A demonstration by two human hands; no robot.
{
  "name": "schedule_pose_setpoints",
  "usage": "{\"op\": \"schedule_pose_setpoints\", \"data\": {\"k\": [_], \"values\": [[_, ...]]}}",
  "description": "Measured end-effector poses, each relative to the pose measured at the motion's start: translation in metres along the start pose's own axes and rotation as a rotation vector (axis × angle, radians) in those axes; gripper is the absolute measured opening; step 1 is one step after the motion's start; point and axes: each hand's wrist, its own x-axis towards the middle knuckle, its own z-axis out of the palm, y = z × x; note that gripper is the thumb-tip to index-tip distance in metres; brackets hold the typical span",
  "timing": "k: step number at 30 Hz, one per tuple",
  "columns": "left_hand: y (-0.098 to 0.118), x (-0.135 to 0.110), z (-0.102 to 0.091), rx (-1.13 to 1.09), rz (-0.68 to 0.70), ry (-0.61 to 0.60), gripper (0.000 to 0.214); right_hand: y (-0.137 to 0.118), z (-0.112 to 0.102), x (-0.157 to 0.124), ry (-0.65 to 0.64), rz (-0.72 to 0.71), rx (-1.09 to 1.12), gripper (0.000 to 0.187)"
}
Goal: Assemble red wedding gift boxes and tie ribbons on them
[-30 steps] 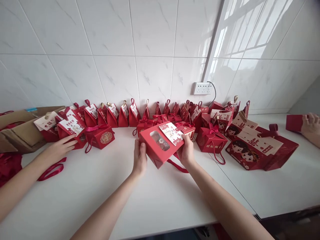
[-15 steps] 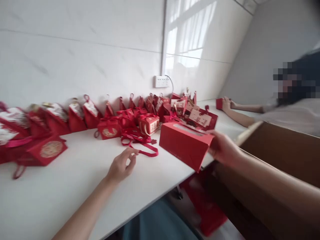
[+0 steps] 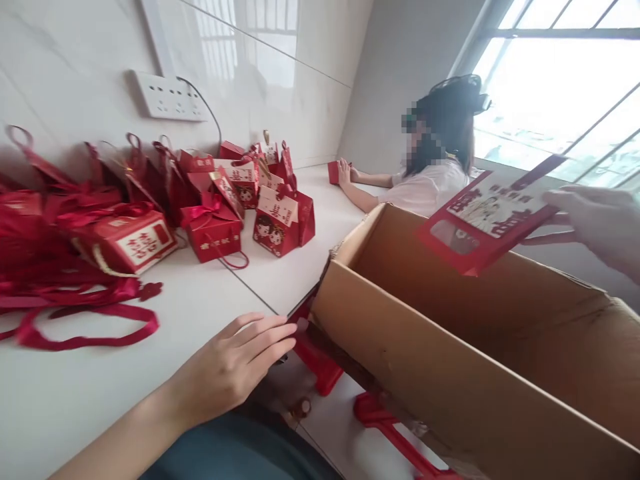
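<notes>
High on the right, my right hand (image 3: pixel 597 223) grips a red gift box (image 3: pixel 487 213) with a printed picture panel and a clear window. The gift box is tilted and hangs over the open cardboard carton (image 3: pixel 410 333). My left hand (image 3: pixel 240 363) is at the table's front edge, its fingers stretched out and holding nothing. Left of it, a loop of dark red ribbon (image 3: pixel 90 333) lies on the white table (image 3: pixel 200 333). Several small red gift boxes (image 3: pixel 213 233) with bows and handles stand beyond it.
A person (image 3: pixel 425 173) leans on the far end of the table, hands on a small red box (image 3: pixel 333 172). A socket strip (image 3: pixel 173 97) with a cable is on the wall. Below the carton stands a red plastic frame (image 3: pixel 390 433). A barred window (image 3: pixel 560 80) is at right.
The view has swung right. My right hand has carried the red gift box from beside the table to above the carton. My left hand has left the ribbon and its fingers have straightened.
</notes>
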Motion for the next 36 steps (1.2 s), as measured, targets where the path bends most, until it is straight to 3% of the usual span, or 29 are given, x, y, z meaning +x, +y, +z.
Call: {"op": "schedule_pose_setpoints", "data": {"k": [4,9,11,15,21,29,33,36], "values": [[-0.004,0.075,0.026,0.053,0.023,0.013,0.036,0.011,0.027,0.01,-0.156,0.206,-0.013,0.02],[-0.018,0.12,0.061,-0.049,-0.155,-0.028,0.048,0.038,0.065,0.019,-0.451,0.134,-0.189,0.023],[-0.022,0.124,0.073,-0.12,-0.204,-0.048,0.041,0.046,0.078,0.019,-0.556,0.082,-0.299,0.024],[-0.024,0.123,0.087,-0.195,-0.256,0.04,0.027,0.058,0.1,0.015,-0.736,0.022,-0.398,0.025],[-0.02,0.123,0.089,-0.164,-0.257,0.081,0.022,0.082,0.117,0.009,-0.834,-0.173,-0.622,0.031],[-0.024,0.123,0.09,-0.173,-0.232,0.104,0.018,0.12,0.107,0.028,-0.893,-0.103,-0.868,0.033],[-0.024,0.123,0.09,-0.172,-0.217,0.101,0.021,0.126,0.092,0.036,-1.008,0.019,-0.944,0.032],[-0.025,0.125,0.09,-0.182,-0.212,0.098,0.022,0.128,0.08,0.038,-1.014,0.032,-1.077,0.032]]}}
